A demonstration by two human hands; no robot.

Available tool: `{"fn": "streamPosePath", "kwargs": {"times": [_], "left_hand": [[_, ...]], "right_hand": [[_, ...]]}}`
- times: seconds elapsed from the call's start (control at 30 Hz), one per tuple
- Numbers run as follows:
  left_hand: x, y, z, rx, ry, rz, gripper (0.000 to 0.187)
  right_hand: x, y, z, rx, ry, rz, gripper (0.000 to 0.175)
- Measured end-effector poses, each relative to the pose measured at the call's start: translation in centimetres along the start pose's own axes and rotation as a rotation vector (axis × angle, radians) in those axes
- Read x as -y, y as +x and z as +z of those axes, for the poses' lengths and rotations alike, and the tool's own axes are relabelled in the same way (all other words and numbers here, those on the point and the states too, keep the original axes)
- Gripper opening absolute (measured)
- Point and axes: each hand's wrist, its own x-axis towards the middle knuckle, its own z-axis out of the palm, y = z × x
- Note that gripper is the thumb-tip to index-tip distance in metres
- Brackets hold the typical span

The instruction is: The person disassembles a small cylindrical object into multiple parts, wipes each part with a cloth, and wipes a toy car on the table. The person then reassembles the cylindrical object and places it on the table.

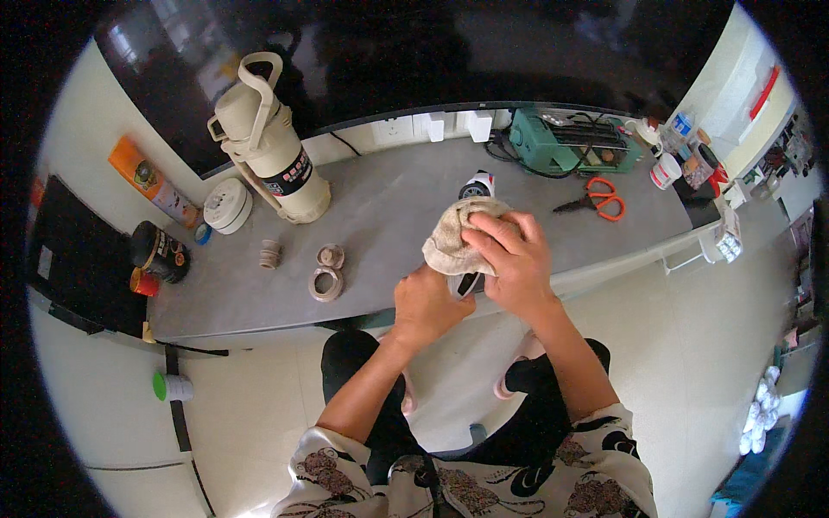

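A white toy car [478, 186] with a black wheel is partly wrapped by a beige cloth [453, 241]. My left hand [432, 305] grips the car's near end, where a white and black part shows between the hands. From the right, my right hand [515, 259] presses the cloth over the car's middle with bent fingers. Most of the car is hidden under the cloth and hands. Orange-handled scissors [597, 199] lie to the right on the grey counter [395, 188]. Left of my hands stand small round ceramic-like pieces [326, 283] and a small ridged piece [270, 254].
A large cream vacuum flask [275, 149] stands at the back left, near an orange spray can [154, 181], a round white container [228, 206] and a black jar [160, 252]. A green metal device [573, 142] with a black cord and several small containers occupy the back right.
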Motion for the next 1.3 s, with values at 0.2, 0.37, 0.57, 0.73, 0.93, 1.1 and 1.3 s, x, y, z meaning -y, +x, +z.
{"fn": "streamPosePath", "kwargs": {"times": [0.2,0.37,0.57,0.73,0.93,1.1,1.3], "left_hand": [[-0.3,-0.4,-0.8,0.086,-0.044,-0.028,0.074],[-0.5,-0.2,-2.2,0.227,-0.379,-0.028,0.090],[2.1,0.3,-0.4,0.191,-0.596,-0.064,0.084],[3.4,1.5,-2.3,0.067,-1.239,-0.214,0.072],[2.5,0.3,-2.6,0.138,-1.639,-0.362,0.068],[2.3,0.6,-2.4,0.142,-1.598,-0.164,0.066],[2.4,0.7,-2.4,0.065,-1.502,-0.091,0.071]], "right_hand": [[-0.2,0.8,-2.3,-0.103,0.288,0.223,0.043],[-6.1,-0.9,-2.3,-0.448,0.696,0.491,0.045],[-2.6,-0.5,-1.4,0.025,0.192,0.102,0.062],[3.9,-1.7,-1.7,0.026,0.247,0.000,0.058],[1.0,-1.7,-1.1,-0.006,0.152,0.165,0.058],[1.2,-3.3,0.6,-0.110,0.248,0.281,0.052],[0.9,-1.7,-2.9,-0.334,0.246,0.263,0.046]]}}
